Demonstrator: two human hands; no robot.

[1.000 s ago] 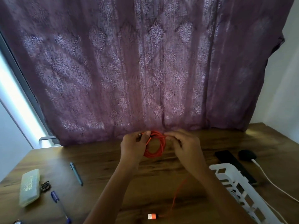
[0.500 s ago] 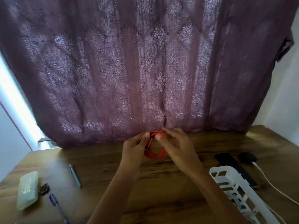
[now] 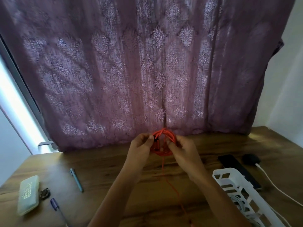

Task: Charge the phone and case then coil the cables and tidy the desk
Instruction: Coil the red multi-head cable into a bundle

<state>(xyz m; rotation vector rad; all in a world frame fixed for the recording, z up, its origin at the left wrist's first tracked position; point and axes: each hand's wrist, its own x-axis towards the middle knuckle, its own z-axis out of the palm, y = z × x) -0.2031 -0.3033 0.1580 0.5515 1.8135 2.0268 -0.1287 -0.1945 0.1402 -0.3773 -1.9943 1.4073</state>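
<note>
An orange cable (image 3: 165,136) is wound into a small coil held upright above the wooden desk (image 3: 106,164). My left hand (image 3: 141,148) pinches the coil's left side at its dark plug end. My right hand (image 3: 182,149) grips the right side, fingers curled into the loop. A loose tail of the cable hangs down from the coil toward the front edge. A black phone (image 3: 236,167) lies at the right, beside a black case (image 3: 300,158) with a white cable (image 3: 270,182) plugged in.
A white slotted basket (image 3: 229,176) holding a coiled white cable stands at the front right. On the left lie a pale green box (image 3: 28,194), a small clip (image 3: 44,193), a teal pen (image 3: 76,179) and a purple pen (image 3: 56,206). A purple curtain (image 3: 147,71) hangs behind.
The coil has been raised and turned more upright, and another loop has been wound on. The loose tail is shorter and its orange plug has left the view.
</note>
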